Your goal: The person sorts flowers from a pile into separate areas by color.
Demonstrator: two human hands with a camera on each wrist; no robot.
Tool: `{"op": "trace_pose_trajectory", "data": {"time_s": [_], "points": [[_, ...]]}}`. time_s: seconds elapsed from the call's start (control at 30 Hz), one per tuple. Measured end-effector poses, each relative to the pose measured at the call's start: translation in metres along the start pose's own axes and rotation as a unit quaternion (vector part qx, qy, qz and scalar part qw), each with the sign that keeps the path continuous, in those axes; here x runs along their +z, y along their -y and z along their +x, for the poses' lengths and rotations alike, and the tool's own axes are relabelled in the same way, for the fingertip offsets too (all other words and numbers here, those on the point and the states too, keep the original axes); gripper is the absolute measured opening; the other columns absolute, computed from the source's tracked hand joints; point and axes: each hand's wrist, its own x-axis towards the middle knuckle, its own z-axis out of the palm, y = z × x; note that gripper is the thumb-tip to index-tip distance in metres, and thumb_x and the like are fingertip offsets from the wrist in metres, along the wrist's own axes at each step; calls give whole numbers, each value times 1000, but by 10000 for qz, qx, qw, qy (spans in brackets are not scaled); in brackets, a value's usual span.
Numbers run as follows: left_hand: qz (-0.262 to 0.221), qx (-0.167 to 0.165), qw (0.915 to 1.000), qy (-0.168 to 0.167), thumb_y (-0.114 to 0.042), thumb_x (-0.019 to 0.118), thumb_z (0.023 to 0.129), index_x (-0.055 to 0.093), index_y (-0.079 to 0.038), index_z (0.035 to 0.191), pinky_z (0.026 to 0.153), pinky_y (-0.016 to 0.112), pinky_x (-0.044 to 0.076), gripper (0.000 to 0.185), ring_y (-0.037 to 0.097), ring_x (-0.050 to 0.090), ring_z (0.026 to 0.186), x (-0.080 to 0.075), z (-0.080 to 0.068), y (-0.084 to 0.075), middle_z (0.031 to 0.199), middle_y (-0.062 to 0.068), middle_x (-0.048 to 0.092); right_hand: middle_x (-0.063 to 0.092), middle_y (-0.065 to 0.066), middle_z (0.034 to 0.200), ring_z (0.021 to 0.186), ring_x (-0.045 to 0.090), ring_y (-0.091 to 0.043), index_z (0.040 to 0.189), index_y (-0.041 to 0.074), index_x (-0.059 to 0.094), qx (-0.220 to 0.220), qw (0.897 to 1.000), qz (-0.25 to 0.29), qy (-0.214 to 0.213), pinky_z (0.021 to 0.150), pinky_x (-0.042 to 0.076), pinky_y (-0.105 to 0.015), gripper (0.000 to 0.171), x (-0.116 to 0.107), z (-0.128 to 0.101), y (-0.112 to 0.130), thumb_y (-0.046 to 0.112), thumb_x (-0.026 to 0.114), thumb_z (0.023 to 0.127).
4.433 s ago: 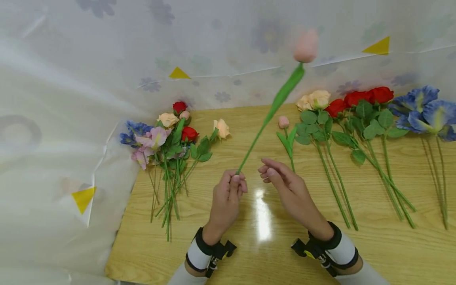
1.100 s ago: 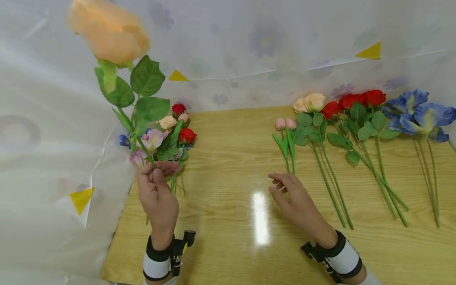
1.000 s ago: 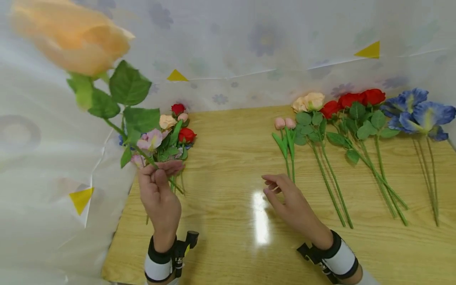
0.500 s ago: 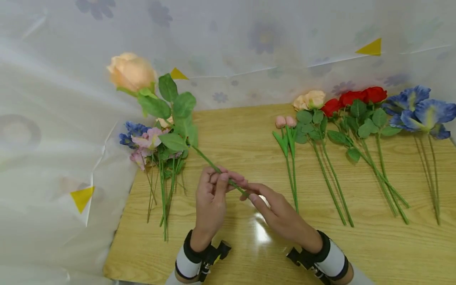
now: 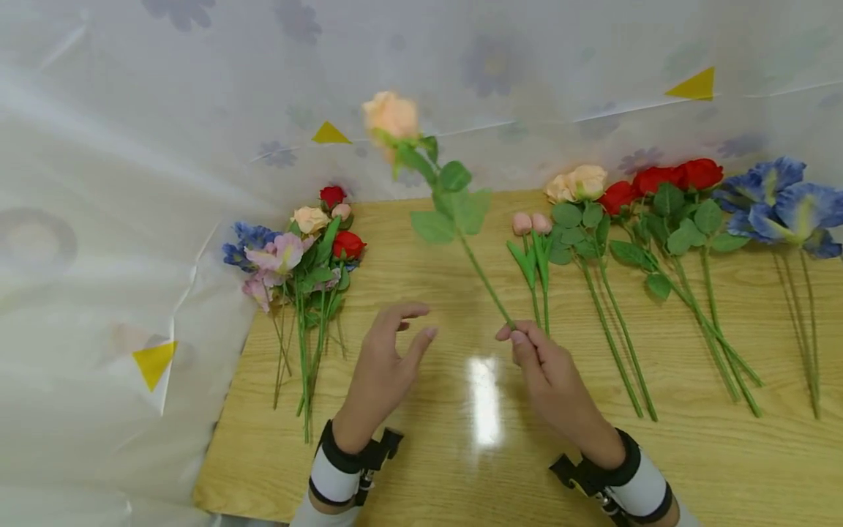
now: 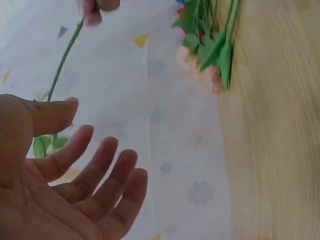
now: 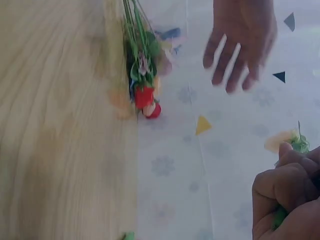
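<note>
My right hand [image 5: 527, 348] pinches the lower end of a peach rose's green stem [image 5: 484, 278] and holds it upright over the table; the bloom [image 5: 391, 116] is high against the curtain, leaves below it. The right wrist view shows that hand [image 7: 287, 197] curled round the stem. My left hand [image 5: 395, 344] hovers beside it, fingers spread and holding nothing, seen the same way in the left wrist view [image 6: 85, 170], where the stem [image 6: 62, 62] rises past the thumb. Two pink tulips [image 5: 532, 223] lie just right of the held stem.
A mixed bunch of flowers [image 5: 299, 252] lies at the table's left edge. Sorted rows lie on the right: peach roses [image 5: 579, 183], red roses [image 5: 672, 179], blue irises [image 5: 784, 201]. A floral curtain [image 5: 197, 110] hangs behind and to the left. The wooden table [image 5: 474, 454] is glossy.
The peach rose passed from my left hand to my right and swung rightward toward the middle. My left hand let go and spread its fingers.
</note>
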Motion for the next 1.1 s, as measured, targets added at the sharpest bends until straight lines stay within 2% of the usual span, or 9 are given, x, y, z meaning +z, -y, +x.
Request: {"op": "trace_pose_trajectory", "data": {"time_s": [0.1, 0.17, 0.37, 0.47, 0.57, 0.77, 0.87, 0.97, 1.1], "points": [[500, -888, 9948, -66, -20, 62, 97, 57, -6, 125, 90, 43, 49, 31, 24, 54, 114, -18, -5, 17, 123, 10, 55, 38, 0, 69, 45, 23, -6, 114, 6, 60, 220, 9969, -490, -578, 41, 28, -25, 25, -24, -1, -6, 4, 37, 105], [873, -1511, 9846, -127, -21, 62, 97, 57, -4, 125, 87, 47, 49, 33, 30, 54, 112, -29, -10, 30, 122, 16, 54, 42, -2, 71, 44, 25, -8, 116, 5, 61, 479, 9910, -886, -876, 41, 28, -25, 25, -42, -2, -9, 9, 38, 106], [2211, -2867, 9318, -252, -22, 63, 97, 53, 6, 128, 82, 54, 47, 43, 44, 53, 105, -50, -27, 70, 119, 29, 51, 46, -8, 71, 40, 28, -13, 123, 3, 58, 1139, 9672, -1918, -1212, 39, 28, -27, 35, -84, -11, -19, 23, 34, 108], [2435, -3222, 9145, -229, -21, 65, 95, 53, 10, 127, 81, 57, 46, 46, 48, 52, 104, -53, -35, 83, 116, 33, 52, 45, -9, 69, 39, 28, -14, 124, 2, 57, 1364, 9547, -2333, -1246, 38, 27, -27, 39, -96, -18, -25, 27, 32, 108], [2465, -3431, 9064, -40, -22, 63, 96, 51, 12, 128, 80, 59, 45, 48, 52, 50, 105, -51, -40, 92, 116, 36, 50, 45, -9, 65, 37, 28, -13, 124, -1, 56, 1555, 9431, -2662, -1243, 36, 27, -28, 43, -103, -24, -31, 28, 29, 108], [2591, -3490, 9004, 168, -18, 62, 96, 44, 16, 131, 86, 62, 43, 53, 57, 45, 108, -47, -46, 106, 121, 39, 49, 42, -9, 57, 36, 29, -14, 126, -9, 53, 1842, 9242, -3168, -1073, 33, 26, -27, 44, -105, -27, -40, 22, 28, 108], [2729, -3404, 8998, -19, -12, 64, 93, 50, 15, 126, 79, 61, 47, 45, 53, 50, 104, -46, -46, 110, 116, 36, 52, 53, -24, 73, 47, 44, -26, 124, -16, 52, 1881, 9168, -3353, -1084, 39, 33, -32, 39, -104, -26, -43, 13, 33, 106], [2928, -3270, 8984, -164, -7, 63, 93, 58, 13, 118, 69, 58, 51, 33, 47, 56, 97, -46, -46, 114, 107, 32, 56, 52, -35, 100, 67, 52, -39, 124, -20, 51, 1964, 9085, -3500, -1164, 45, 38, -40, 36, -102, -25, -44, 7, 38, 104], [3081, -3086, 8989, -432, -5, 56, 96, 62, 14, 110, 62, 55, 53, 24, 45, 61, 85, -49, -46, 121, 97, 30, 59, 49, -36, 105, 81, 50, -45, 126, -19, 51, 2072, 9006, -3622, -1218, 44, 36, -41, 35, -100, -25, -44, 5, 40, 103]]}}
